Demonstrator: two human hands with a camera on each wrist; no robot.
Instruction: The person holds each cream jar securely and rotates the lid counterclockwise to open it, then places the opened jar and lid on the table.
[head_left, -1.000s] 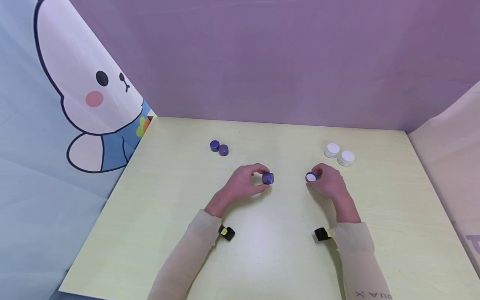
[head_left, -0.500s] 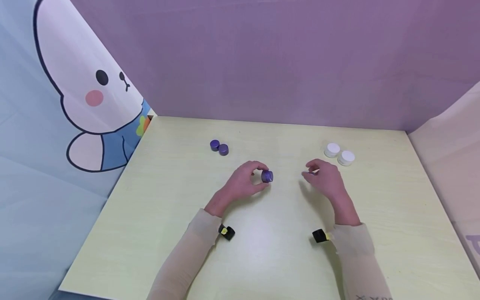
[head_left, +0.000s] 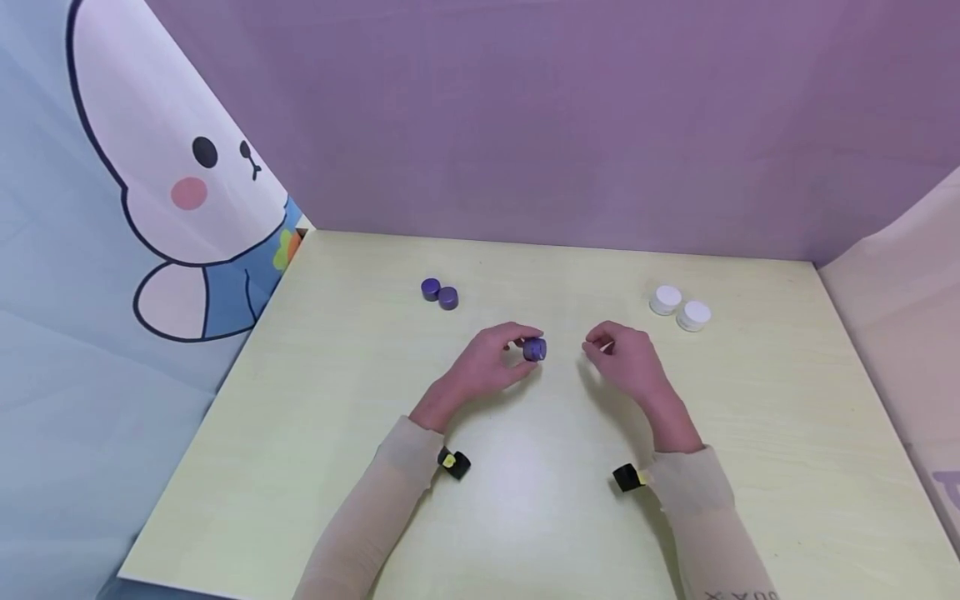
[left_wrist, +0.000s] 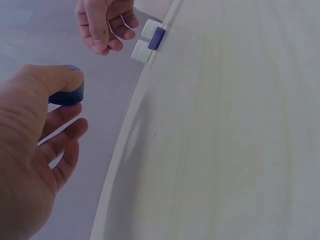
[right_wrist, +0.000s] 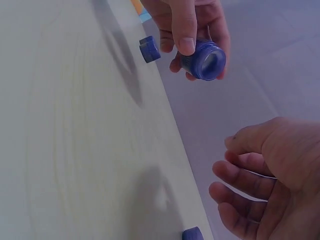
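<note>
My left hand (head_left: 489, 360) holds a small purple jar (head_left: 534, 349) between thumb and fingers, raised over the table. In the right wrist view, that jar (right_wrist: 207, 61) is tilted with its lidless round mouth towards the camera. My right hand (head_left: 624, 363) is a little to the jar's right, apart from it. Its fingers (right_wrist: 243, 179) are loosely curled, and nothing shows between them. A purple lid (left_wrist: 156, 38) sits on the table in front of the white jars in the left wrist view; in the head view my right hand hides it.
Two small purple round containers (head_left: 447, 298) stand side by side at the back left of the pale wooden table (head_left: 517, 517). Two white lidded jars (head_left: 693, 316) stand at the back right. A purple cloth (head_left: 555, 125) hangs behind the far edge.
A second ago my right hand pinched the lid, its white inside showing; now it has let go of it and moved left towards the jar. The left hand has hardly moved.
</note>
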